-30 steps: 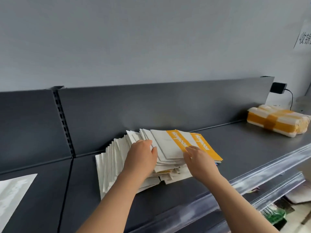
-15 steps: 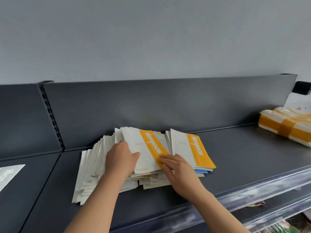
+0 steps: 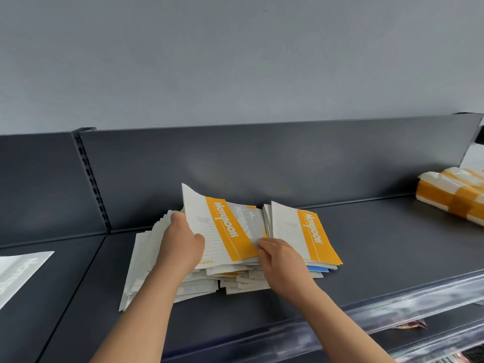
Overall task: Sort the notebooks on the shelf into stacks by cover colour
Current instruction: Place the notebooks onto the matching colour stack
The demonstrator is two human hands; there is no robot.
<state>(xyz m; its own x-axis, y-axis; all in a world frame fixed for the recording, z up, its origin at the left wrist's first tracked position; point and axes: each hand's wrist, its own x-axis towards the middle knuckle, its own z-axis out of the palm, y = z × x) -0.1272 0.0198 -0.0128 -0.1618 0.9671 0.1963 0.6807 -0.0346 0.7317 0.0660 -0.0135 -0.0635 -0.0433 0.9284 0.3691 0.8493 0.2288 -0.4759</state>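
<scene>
Two hands meet the orange notebook raised off the mixed pile on the shelf: our left hand grips its left edge, our right hand curls at its near corner, hold unclear, so we should carry it flat onto the orange stack just beside.

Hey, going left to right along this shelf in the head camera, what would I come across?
Pale sheet → fanned white pile → left hand → raised orange notebook → grey notebook → orange-topped stack → wrapped orange-and-white bundle.
</scene>
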